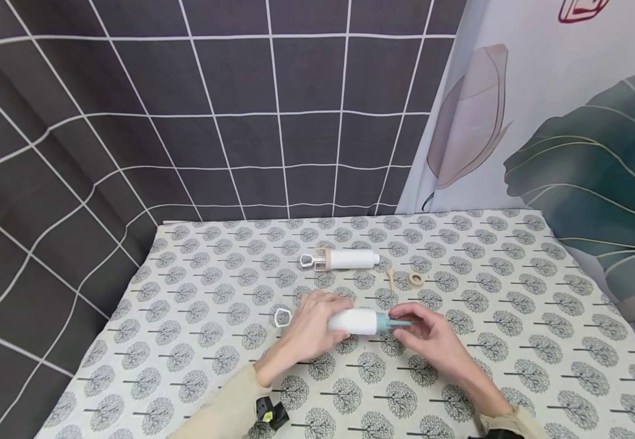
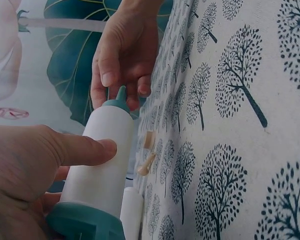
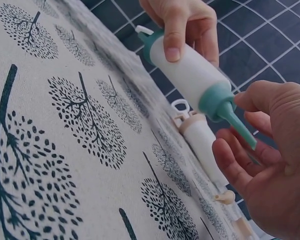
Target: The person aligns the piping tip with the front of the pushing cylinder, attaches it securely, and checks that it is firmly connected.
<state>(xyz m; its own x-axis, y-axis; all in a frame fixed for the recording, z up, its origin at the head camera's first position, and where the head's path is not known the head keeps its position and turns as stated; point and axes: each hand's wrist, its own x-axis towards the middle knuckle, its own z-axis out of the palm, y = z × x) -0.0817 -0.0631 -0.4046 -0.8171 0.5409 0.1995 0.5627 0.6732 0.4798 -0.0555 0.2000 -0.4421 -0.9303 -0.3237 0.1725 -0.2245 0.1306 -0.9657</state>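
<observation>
My left hand (image 1: 313, 323) grips the white barrel of an icing syringe (image 1: 357, 321), its thumb laid along the barrel in the left wrist view. The syringe has a teal end cap and a white pull ring (image 1: 282, 317) on the left. At its right end, a teal collar (image 3: 215, 101) carries a long, pointed teal nozzle (image 3: 241, 129). Around that nozzle my right hand (image 1: 432, 335) is loosely bent, the thumb tip (image 3: 247, 97) right at the collar and the other fingers spread below the nozzle without closing on it.
Behind the hands lies a second icing syringe (image 1: 351, 259), white with beige fittings. To its right are a small beige nozzle (image 1: 391, 280) and a beige ring-shaped cap (image 1: 415, 280). A tree-patterned cloth (image 1: 185, 366) covers the table, with a dark checked curtain (image 1: 240, 140) behind.
</observation>
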